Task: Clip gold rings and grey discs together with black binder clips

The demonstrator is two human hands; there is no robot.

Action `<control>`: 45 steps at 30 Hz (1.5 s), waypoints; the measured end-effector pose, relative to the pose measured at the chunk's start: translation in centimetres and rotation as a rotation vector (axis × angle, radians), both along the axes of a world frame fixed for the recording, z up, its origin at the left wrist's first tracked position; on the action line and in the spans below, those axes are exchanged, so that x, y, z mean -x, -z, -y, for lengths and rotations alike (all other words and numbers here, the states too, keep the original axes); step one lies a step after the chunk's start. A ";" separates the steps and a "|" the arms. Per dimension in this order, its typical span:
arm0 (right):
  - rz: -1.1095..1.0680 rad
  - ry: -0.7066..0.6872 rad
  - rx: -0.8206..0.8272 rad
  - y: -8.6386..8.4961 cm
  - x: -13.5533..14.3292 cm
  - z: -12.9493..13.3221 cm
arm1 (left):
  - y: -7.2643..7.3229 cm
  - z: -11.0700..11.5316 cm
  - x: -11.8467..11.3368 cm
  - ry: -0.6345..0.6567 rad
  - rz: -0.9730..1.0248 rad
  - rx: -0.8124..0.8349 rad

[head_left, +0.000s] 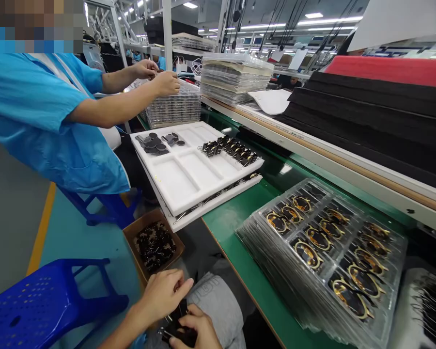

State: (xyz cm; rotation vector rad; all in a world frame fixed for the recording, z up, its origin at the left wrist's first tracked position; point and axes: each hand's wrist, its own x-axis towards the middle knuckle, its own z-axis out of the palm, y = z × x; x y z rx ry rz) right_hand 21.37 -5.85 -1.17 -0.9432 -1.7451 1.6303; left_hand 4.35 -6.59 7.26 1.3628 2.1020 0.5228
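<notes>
Low in the view, over grey cloth on my lap, my left hand point(163, 293) is closed, its fingers curled and its thumb stretched to the right. What lies within those fingers is hidden. Just below it, my right hand point(199, 329) grips a black binder clip point(183, 334) with shiny wire handles; more black pieces show between the two hands, partly covered. A cardboard box point(129, 237) beside my knee holds many black clips point(154, 245). Above it, a white foam tray point(174, 182) carries rows of black clips point(228, 148) and dark round discs point(154, 143).
Stacked clear trays of gold-rimmed round glasses point(307, 252) stand on the green table point(225, 228) at right. A co-worker in a blue top point(47, 126) handles something over clear trays point(174, 106). A blue stool point(39, 300) is at left; black sheets point(366, 121) lie on the shelf.
</notes>
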 end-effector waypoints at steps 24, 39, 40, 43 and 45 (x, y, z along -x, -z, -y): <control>-0.162 0.091 0.490 -3.5 1.6 -2.9 | 3.9 -0.1 3.1 -0.115 0.337 -0.197; 0.145 -0.058 0.170 -6.0 -0.1 -2.7 | 0.7 0.2 -0.9 -0.093 0.094 -0.189; 0.157 -0.072 0.179 -6.2 -0.1 -2.6 | 1.0 0.2 -1.1 -0.104 0.106 -0.240; 0.228 -0.110 0.117 -7.0 0.0 -2.5 | 1.8 0.1 -1.4 -0.131 0.144 -0.352; 0.273 -0.118 0.073 -7.3 0.1 -2.6 | 2.1 0.1 -0.8 -0.213 0.177 -0.400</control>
